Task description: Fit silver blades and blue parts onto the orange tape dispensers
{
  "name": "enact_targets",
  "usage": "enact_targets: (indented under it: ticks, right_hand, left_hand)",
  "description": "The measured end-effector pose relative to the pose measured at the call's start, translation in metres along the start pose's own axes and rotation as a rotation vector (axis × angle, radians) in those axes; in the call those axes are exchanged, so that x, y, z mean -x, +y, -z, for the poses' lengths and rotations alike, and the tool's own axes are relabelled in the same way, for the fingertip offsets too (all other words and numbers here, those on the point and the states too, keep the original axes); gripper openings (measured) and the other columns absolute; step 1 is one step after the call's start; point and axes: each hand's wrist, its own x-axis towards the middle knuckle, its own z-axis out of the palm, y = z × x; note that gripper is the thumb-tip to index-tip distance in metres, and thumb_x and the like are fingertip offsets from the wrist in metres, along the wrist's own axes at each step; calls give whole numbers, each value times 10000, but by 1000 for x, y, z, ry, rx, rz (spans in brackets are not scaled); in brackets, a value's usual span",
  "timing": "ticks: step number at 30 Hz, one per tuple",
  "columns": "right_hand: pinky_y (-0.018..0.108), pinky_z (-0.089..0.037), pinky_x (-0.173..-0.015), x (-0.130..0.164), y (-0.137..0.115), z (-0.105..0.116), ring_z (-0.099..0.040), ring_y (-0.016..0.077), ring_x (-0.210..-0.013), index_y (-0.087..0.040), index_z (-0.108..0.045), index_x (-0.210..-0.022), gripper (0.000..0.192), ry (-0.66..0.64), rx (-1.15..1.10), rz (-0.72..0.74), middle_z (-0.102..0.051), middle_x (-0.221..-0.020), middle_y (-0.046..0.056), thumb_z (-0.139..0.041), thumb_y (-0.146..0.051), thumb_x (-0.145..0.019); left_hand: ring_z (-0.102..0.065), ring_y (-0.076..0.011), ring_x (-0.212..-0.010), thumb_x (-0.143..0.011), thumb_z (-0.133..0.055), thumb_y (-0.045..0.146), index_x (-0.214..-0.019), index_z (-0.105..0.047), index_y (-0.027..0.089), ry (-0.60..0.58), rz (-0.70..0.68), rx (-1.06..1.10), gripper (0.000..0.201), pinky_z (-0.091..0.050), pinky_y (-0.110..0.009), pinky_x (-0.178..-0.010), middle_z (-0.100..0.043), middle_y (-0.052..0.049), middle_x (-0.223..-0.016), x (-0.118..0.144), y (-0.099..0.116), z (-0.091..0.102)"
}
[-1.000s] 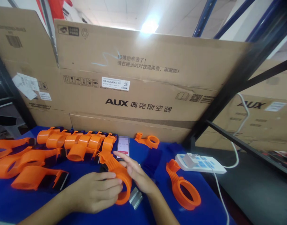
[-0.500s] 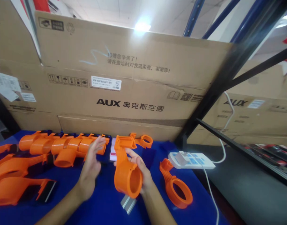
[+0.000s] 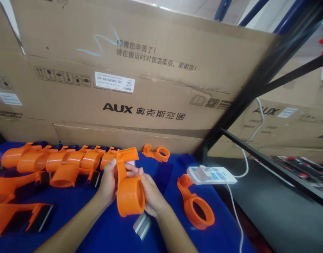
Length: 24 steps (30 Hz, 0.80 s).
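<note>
You have an orange plastic tape holder point(image 3: 128, 189) raised just above the blue table point(image 3: 111, 232), held between both hands in the middle of the view. Your left hand point(image 3: 108, 182) wraps around its narrow neck from the left, fingers closed on it with the thumb pointing up beside the flat top end. Your right hand point(image 3: 149, 191) cups the round ring part from the right and behind, fingers curled around it. The holder stands roughly upright, ring at the bottom with its opening facing you. Directly beneath it a small metal piece point(image 3: 141, 225) lies on the table. Just to your right a second orange ring point(image 3: 194, 205) lies flat, and beyond it sits a white power strip point(image 3: 211, 175) with its cord trailing toward you. To your left, a row of finished holders point(image 3: 58, 161) lines the table in front of a big cardboard box point(image 3: 140, 80).
</note>
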Motion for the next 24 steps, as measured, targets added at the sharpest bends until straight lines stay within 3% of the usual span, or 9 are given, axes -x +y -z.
enact_targets:
  ticks: [3,5,8,10,13,16,19,22,24]
  right_hand:
    - [302,-516,-644,-4,-5,10,-690,221,-727,-157,-732,-881,672,146,163,88,-734,-799,88,-495,-785,-921]
    - [346,-532,-694,-4,-15,24,-703,261,-815,-171,-734,-912,673,284,365,241,-743,-842,109,-398,-751,-971]
    - [451,-473,-930,1,-31,46,-654,303,-1047,-222,-739,-1004,362,533,1002,481,-748,-1043,112,-544,-526,-989]
    - [512,-386,-1009,6,-36,56,-576,339,-1188,-248,-738,-1047,210,515,1379,451,-713,-1181,116,-637,-398,-941]
    - [517,-336,-1004,10,-29,56,-472,370,-1293,-256,-739,-1044,216,319,1716,283,-619,-1332,133,-749,-271,-829]
    - [462,-349,-947,10,-17,48,-479,346,-1242,-243,-727,-1007,188,190,1816,170,-597,-1306,131,-743,-219,-821]
    - [410,-363,-887,8,-14,43,-531,299,-1126,-230,-698,-946,114,154,1781,164,-626,-1190,104,-709,-191,-840]
    - [351,-384,-807,5,-20,43,-590,235,-941,-227,-649,-890,83,138,1587,215,-669,-980,45,-679,-160,-851]
    - [304,-398,-707,4,-24,42,-591,188,-770,-229,-620,-897,30,192,1315,274,-658,-849,8,-645,-217,-909]
  left_hand:
    - [-692,-253,-606,-855,-582,566,-703,-682,166,99,-92,97,439,-561,-336,-569,-703,-82,-627,-1,11,10]
    - [-651,-212,-549,-843,-608,529,-701,-649,181,119,-128,168,378,-551,-311,-541,-650,-41,-587,-1,22,18]
    - [-660,-205,-565,-824,-647,547,-754,-633,195,160,-122,241,360,-566,-303,-545,-648,-28,-618,-2,37,30]
    - [-681,-208,-589,-836,-658,543,-840,-657,193,208,-112,258,351,-585,-306,-564,-683,-34,-673,-4,41,35]
    - [-709,-206,-615,-892,-633,474,-1019,-685,189,263,-136,281,316,-613,-319,-601,-732,-45,-762,-7,39,38]
    - [-732,-224,-639,-937,-598,491,-1118,-674,180,266,-95,295,367,-631,-348,-595,-768,-85,-862,-9,33,39]
    - [-726,-221,-606,-931,-622,525,-1104,-667,179,237,-19,303,389,-632,-349,-555,-773,-100,-870,-10,27,37]
    - [-695,-189,-541,-919,-657,509,-1028,-673,175,225,36,280,352,-617,-315,-513,-753,-72,-778,-11,21,34]
    - [-686,-179,-521,-915,-670,498,-980,-678,167,229,33,235,337,-606,-298,-499,-740,-58,-733,-12,17,31]
